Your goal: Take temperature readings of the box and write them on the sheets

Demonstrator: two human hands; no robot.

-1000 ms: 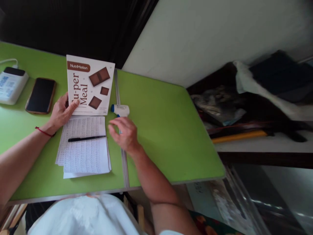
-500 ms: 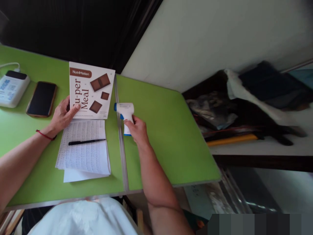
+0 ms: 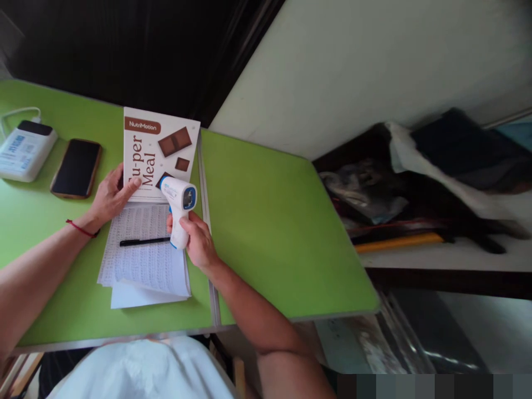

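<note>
My left hand (image 3: 113, 194) grips the lower left edge of a white NutriMotion box (image 3: 174, 145) printed with brown chocolate pieces, thumb on its front. In my right hand (image 3: 198, 239) is a white and blue infrared thermometer (image 3: 178, 199), its nose turned toward the box and covering the lower right corner of the print. Printed sheets of paper (image 3: 149, 274) lie below the box on the green table. A black pen (image 3: 141, 241) rests across them, its right end hidden behind the thermometer handle.
A phone (image 3: 76, 168) and a white power bank (image 3: 27, 151) with a cable lie to the left on the green table (image 3: 270, 238). Beyond the table's right edge, a shelf (image 3: 399, 257) holds bags and dark cloth. A dark panel (image 3: 124, 50) stands behind.
My right hand has carried the thermometer leftward from the bare table to in front of the box, turning it so its small screen shows. My left hand keeps its hold.
</note>
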